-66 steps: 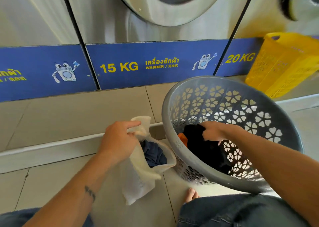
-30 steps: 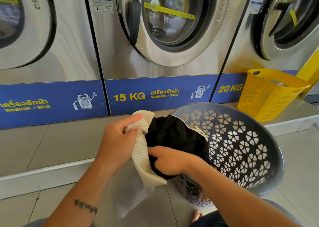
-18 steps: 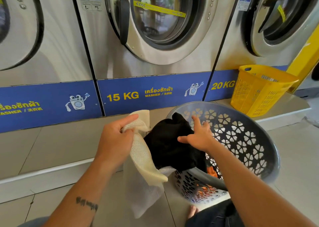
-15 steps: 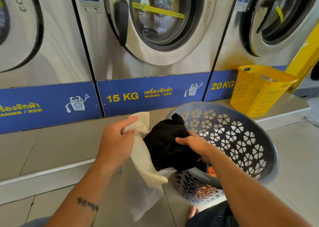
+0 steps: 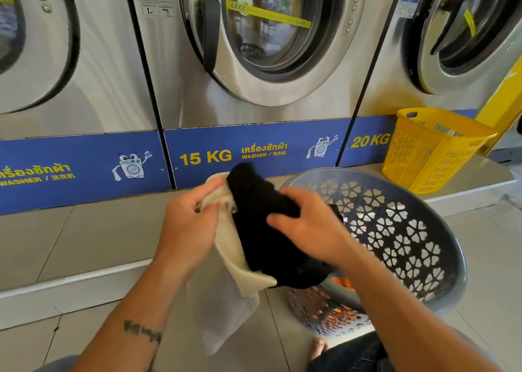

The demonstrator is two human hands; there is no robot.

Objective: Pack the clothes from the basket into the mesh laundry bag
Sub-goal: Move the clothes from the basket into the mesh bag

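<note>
My left hand [image 5: 187, 224] grips the upper rim of the cream mesh laundry bag [image 5: 226, 281], which hangs down over the floor with its mouth held wide. A black garment [image 5: 265, 247] bulges out of that mouth. My right hand [image 5: 308, 227] presses on the garment from the right, fingers curled over the cloth. Right of the bag, the grey basket [image 5: 395, 230] with flower cut-outs is tilted toward me. Orange clothes [image 5: 341, 282] show at its bottom, partly hidden by the black garment and my right arm.
A row of steel front-load washers [image 5: 254, 46] with blue panels stands close ahead on a tiled step [image 5: 84, 239]. A yellow basket [image 5: 432, 148] sits on the step at the right. A bare foot [image 5: 317, 347] and denim-clad knees are below on the tiled floor.
My right hand lifted the black garment out of the grey basket and brought it left into the bag's mouth. In the last half second it shifted over the cloth and pressed it further in.
</note>
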